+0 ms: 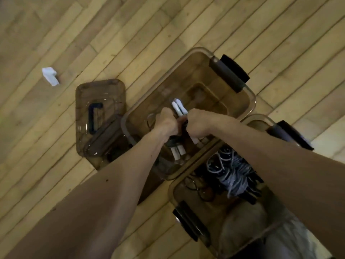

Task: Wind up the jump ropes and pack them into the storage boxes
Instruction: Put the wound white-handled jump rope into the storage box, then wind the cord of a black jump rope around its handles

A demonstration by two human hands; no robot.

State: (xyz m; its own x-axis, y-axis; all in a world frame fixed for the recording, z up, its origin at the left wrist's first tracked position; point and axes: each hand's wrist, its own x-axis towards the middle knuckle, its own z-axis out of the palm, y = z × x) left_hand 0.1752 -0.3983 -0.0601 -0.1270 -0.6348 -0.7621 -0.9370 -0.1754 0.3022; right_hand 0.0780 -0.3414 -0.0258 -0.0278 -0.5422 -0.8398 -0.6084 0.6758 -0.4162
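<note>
Over the open box point(251, 101), mid-frame, I see both hands meeting.

- Left hand point(168, 121): fingers curled tight round the rope point(178, 108).
- Right hand point(197, 124): the same grip on the same rope, knuckles just beside the left's.
- The rope's two white handles lie side by side and stick out past the fists, tilted away from me. There is dark cord between the palms (too blurred for me to count any turns).
- The rope is held above the box's inside, not resting on its bottom.
- Under the wrists, by the box's near wall, a second pair of white handles point(178, 153) lies inside.
- A black latch point(229, 72) stands flipped outward on the far end of the box.

The second box point(172, 191) touches the first at the lower right and is also open. A bundle point(233, 172) of grey and dark ropes is heaped in it.

The lid point(100, 92) lies flat on the floor point(130, 34), just left of the first box. A white scrap point(50, 76) sits well apart, farther left on the boards; I cannot tell what it is.
</note>
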